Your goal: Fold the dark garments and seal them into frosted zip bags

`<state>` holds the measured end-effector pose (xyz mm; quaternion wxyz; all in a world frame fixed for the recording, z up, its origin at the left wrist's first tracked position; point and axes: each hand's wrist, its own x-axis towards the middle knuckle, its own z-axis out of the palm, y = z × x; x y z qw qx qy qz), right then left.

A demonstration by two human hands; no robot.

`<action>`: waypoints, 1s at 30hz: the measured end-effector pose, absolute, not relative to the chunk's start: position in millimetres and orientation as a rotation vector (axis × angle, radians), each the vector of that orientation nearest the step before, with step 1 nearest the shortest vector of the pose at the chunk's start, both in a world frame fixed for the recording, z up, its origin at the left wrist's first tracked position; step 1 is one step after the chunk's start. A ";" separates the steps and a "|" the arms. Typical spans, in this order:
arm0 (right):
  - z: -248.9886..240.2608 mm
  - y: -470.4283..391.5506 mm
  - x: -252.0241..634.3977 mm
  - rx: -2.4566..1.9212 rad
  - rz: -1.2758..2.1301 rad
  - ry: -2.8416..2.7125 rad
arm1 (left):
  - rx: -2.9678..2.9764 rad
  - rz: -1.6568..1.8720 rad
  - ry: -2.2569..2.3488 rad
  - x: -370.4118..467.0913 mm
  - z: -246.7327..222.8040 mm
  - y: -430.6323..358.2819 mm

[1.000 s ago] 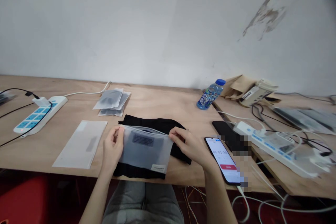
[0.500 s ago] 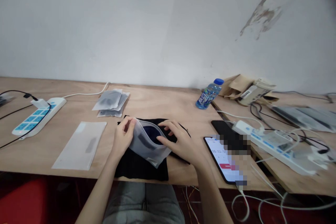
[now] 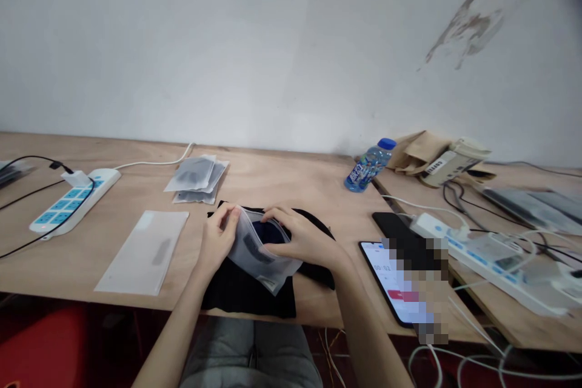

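- The left hand [image 3: 219, 236] pinches a frosted plastic bag [image 3: 254, 264] at its upper left corner, the thumb and forefinger closed on the edge.
- The right hand [image 3: 305, 236] is at the opposite end of the opening, thumb and fingers parted: the thumb by the near edge, the fingers by the far one. Whether they press on the plastic, I cannot tell.
- So the bag lies between the two hands, its mouth gaping up toward the right palm, with dark blue showing inside.
- Its body slants down and to the right, and the lowest corner, which bears a small pale label, points toward the person, below both hands.
- Beneath the bag, a black cloth [image 3: 248, 298] is spread on the table [image 3: 286, 176], reaching its front edge. Whether the bag touches the cloth is unclear.
- Left of the left hand, well apart from it, lies a flat frosted sleeve [image 3: 136, 257]; farther back is a small pile of packets [image 3: 193, 174].
- Right of the right forearm lies a phone [image 3: 379, 270] with its screen lit.
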<state>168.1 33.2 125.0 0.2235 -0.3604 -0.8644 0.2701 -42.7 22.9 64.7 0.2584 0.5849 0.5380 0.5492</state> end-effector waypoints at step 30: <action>71.8 26.0 170.6 -1.043 1.309 -1.404 | 2.169 0.619 1.296 -79.0 103.6 51.6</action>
